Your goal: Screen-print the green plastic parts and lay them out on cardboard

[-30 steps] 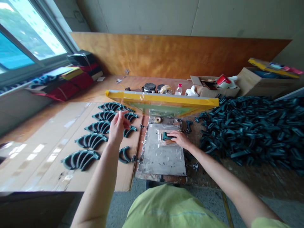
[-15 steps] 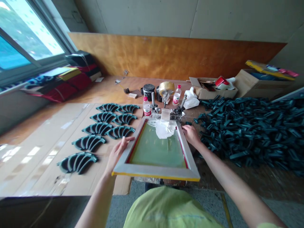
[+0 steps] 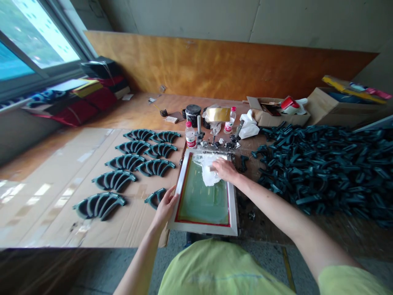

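A screen-printing frame (image 3: 233, 209) with a pale metal border and green mesh (image 3: 201, 200) lies nearly level in front of me. White ink (image 3: 211, 178) is spread over the mesh's far part. My right hand (image 3: 225, 169) is closed around a small pale squeegee (image 3: 211, 168) in the ink; the fingers hide most of it. At the frame's left border, my left hand (image 3: 167, 205) grips the edge. Beside that hand, a dark green curved, ribbed plastic part (image 3: 155, 198) is partly hidden. More such parts (image 3: 100, 205) lie in two columns on cardboard to the left.
Metal clamps (image 3: 217, 146) hold the frame's far end. Behind stand two red-capped bottles (image 3: 190, 137), a black tub (image 3: 193, 114) and a tape roll (image 3: 217, 114). A large heap of dark green parts (image 3: 322, 172) fills the right side, with cardboard boxes (image 3: 281, 119) behind.
The frame's near end has dropped to lie flatter. My right hand has left its right border and taken hold of the squeegee. My left hand stays at the left border.
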Available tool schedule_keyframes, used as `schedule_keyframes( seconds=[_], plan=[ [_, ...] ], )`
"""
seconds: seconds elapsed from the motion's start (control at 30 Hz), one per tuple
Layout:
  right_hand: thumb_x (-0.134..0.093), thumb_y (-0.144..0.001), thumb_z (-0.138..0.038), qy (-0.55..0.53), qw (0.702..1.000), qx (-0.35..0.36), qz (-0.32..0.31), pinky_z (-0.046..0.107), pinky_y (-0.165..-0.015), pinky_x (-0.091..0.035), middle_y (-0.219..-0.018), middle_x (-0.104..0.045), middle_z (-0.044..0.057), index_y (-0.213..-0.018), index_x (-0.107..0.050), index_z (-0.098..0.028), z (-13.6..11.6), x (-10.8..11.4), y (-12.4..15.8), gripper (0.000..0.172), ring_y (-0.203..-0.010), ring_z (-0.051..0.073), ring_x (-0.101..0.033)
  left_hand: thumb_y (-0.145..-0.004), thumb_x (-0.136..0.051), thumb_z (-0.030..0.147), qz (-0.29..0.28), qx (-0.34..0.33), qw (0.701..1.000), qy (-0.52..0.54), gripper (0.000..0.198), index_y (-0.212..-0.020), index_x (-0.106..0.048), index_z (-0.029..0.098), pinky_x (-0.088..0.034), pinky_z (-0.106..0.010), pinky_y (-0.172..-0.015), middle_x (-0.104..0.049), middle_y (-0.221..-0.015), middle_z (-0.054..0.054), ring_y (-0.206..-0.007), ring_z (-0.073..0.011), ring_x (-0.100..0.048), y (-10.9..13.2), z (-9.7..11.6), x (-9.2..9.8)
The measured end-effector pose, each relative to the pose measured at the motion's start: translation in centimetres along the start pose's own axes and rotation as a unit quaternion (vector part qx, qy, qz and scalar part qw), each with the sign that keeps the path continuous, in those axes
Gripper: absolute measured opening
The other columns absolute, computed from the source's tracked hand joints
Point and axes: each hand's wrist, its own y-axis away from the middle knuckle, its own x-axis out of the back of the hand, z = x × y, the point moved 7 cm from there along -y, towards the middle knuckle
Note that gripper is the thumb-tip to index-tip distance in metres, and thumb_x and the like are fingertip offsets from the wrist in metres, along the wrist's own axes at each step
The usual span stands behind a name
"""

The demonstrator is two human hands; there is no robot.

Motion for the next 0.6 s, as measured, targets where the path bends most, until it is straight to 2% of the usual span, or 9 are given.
schedule_keyframes(
  seconds=[0.1, 0.17, 0.27, 0.37, 0.43, 0.5, 0.6],
  plan=[
    [-0.049, -0.075, 0.002, -0.023, 0.995, 0.098, -0.021, 0.028, -0.072, -0.043, -0.085, -0.067, 0.005, -0.084, -0.066, -0.02, -1.0, 0.5, 3.0, 0.029, -0.089, 0.02, -0.058, -0.072, -0.065, 0.06, 0.001, 0.002, 1.0, 0.002, 0.079, -0.137, -0.049, 0.017, -0.048, -0.026, -0.063, -0.066, -0.076, 0.0, -0.069, -0.0175, -0.062, 0.0, -0.1, 0.0],
    [-0.051, -0.072, 0.003, -0.033, 0.99, 0.131, -0.048, 0.026, -0.07, -0.042, -0.083, -0.066, 0.003, -0.081, -0.066, -0.021, -1.1, 1.0, 3.6, 0.029, -0.086, 0.019, -0.058, -0.071, -0.065, 0.06, 0.007, 0.0, 1.0, -0.002, 0.078, -0.135, -0.051, 0.017, -0.049, -0.027, -0.064, -0.066, -0.076, -0.001, -0.069, -0.0176, -0.062, 0.0, -0.2, 0.0],
    [-0.058, -0.075, -0.005, -0.035, 0.993, 0.104, -0.047, 0.026, -0.067, -0.041, -0.08, -0.065, 0.002, -0.076, -0.065, -0.022, -0.6, 1.4, 2.6, 0.018, -0.08, 0.018, -0.057, -0.072, -0.065, 0.06, 0.015, -0.006, 1.0, -0.012, 0.075, -0.131, -0.054, 0.017, -0.049, -0.027, -0.064, -0.066, -0.078, -0.002, -0.071, -0.0186, -0.063, -0.1, 0.0, 0.1],
    [-0.053, -0.081, -0.007, -0.012, 0.998, 0.065, 0.021, 0.029, -0.073, -0.043, -0.085, -0.067, 0.005, -0.084, -0.067, -0.019, -0.8, 0.8, 2.1, 0.019, -0.087, 0.02, -0.057, -0.071, -0.065, 0.06, 0.015, -0.005, 1.0, -0.015, 0.074, -0.13, -0.055, 0.017, -0.049, -0.027, -0.062, -0.066, -0.076, -0.002, -0.069, -0.0186, -0.063, 0.0, 0.2, 0.3],
    [-0.047, -0.084, -0.004, -0.002, 0.995, 0.084, 0.049, 0.03, -0.078, -0.044, -0.092, -0.067, 0.008, -0.092, -0.068, -0.017, -1.5, -0.1, 3.1, 0.025, -0.092, 0.022, -0.056, -0.072, -0.066, 0.06, 0.011, -0.003, 1.0, -0.009, 0.074, -0.131, -0.054, 0.017, -0.049, -0.027, -0.06, -0.066, -0.075, -0.001, -0.067, -0.0181, -0.063, 0.1, 0.3, 0.3],
    [-0.045, -0.085, -0.004, -0.019, 0.992, 0.115, 0.052, 0.031, -0.08, -0.045, -0.096, -0.068, 0.009, -0.097, -0.068, -0.016, -2.1, -0.7, 4.5, 0.028, -0.094, 0.021, -0.056, -0.073, -0.065, 0.059, 0.01, -0.002, 1.0, -0.001, 0.073, -0.132, -0.053, 0.018, -0.049, -0.027, -0.061, -0.066, -0.075, -0.001, -0.068, -0.0183, -0.064, 0.2, 0.4, 0.2],
    [-0.052, -0.086, -0.008, -0.069, 0.989, 0.122, 0.037, 0.029, -0.081, -0.046, -0.094, -0.068, 0.006, -0.099, -0.068, -0.02, -1.4, 0.1, 5.0, 0.025, -0.092, 0.019, -0.058, -0.072, -0.066, 0.059, 0.015, 0.004, 1.0, 0.007, 0.072, -0.13, -0.055, 0.018, -0.049, -0.027, -0.062, -0.067, -0.077, -0.001, -0.071, -0.0193, -0.065, 0.6, 0.9, 0.1]
  ],
)
